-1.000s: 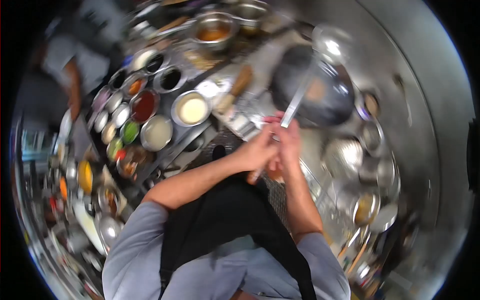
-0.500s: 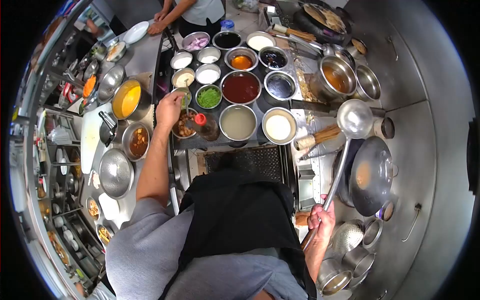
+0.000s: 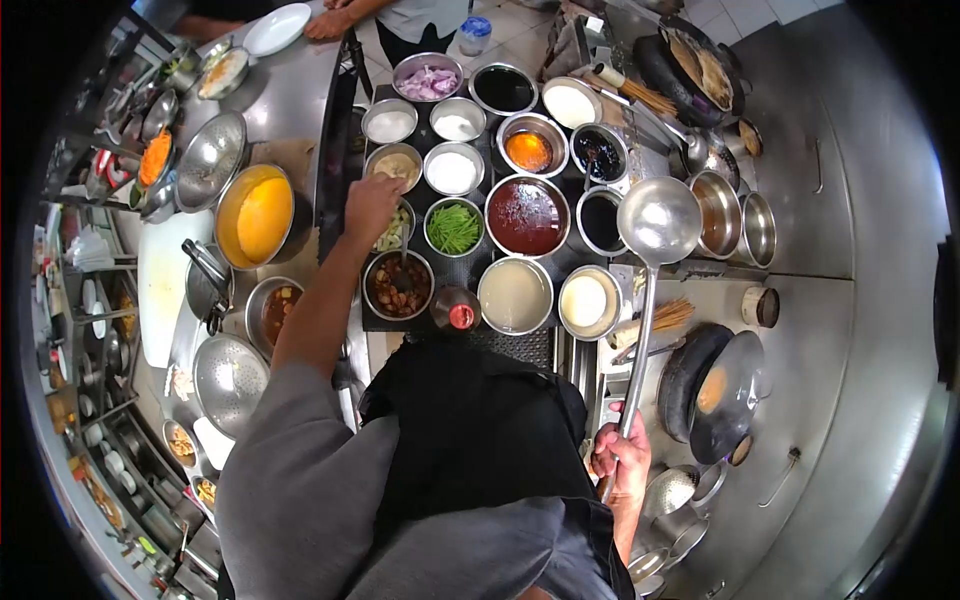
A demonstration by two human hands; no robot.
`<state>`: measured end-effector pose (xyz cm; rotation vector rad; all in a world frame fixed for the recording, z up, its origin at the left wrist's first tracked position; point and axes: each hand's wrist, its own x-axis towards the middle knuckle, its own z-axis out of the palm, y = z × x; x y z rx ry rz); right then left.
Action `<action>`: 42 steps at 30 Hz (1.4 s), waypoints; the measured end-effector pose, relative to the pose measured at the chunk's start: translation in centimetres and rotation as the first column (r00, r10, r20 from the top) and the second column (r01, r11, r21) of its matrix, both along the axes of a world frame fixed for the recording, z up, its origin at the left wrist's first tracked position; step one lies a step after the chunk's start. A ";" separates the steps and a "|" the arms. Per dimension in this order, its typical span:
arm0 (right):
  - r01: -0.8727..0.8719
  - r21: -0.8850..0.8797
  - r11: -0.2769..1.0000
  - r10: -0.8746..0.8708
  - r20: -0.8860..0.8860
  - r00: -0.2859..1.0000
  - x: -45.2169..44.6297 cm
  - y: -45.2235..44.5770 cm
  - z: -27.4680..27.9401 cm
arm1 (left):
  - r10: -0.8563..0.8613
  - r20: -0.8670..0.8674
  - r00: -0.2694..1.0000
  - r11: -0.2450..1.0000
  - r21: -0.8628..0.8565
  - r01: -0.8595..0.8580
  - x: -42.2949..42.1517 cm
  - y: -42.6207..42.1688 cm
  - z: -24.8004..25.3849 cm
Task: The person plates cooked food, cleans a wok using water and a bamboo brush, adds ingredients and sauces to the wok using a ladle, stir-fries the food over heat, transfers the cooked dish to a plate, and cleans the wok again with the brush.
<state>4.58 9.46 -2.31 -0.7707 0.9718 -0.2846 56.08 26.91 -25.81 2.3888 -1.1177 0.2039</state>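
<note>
A: What is different from half a second ago?
B: The whole view has shifted. Also, the left hand (image 3: 373,212) has moved forward: before, its fingers were at the bowl of pale green pieces (image 3: 393,230); now they reach over the near rim of the bowl of tan seasoning (image 3: 397,164).
A: Does this hand hold something?
B: I cannot tell. The fingers are bent downward, and their tips are hidden from the camera.
A: And the right hand (image 3: 624,455)?
B: It is closed around the handle of the ladle (image 3: 660,220), as it was earlier.
A: Where is the ladle now?
B: Its round end is raised at the right side of the bowls, just beside the bowl of dark liquid (image 3: 600,222). Earlier it appeared farther to the right, near the wok (image 3: 735,395).
</note>
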 end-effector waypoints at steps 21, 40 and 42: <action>-0.132 0.121 0.984 0.154 -0.202 0.967 6.9 0.5 1.4 | 0.185 -0.383 0.905 0.974 -0.048 -0.219 11.0 -16.4 -3.7; -0.346 0.102 0.933 0.360 -0.242 0.901 10.0 -0.6 -0.2 | 0.001 -0.689 0.725 0.787 -0.446 -0.425 12.7 -10.5 -3.4; -0.379 0.096 0.920 0.391 -0.235 0.890 11.0 -0.9 -1.0 | 0.040 -0.687 0.726 0.792 -0.421 -0.442 10.9 -9.5 0.2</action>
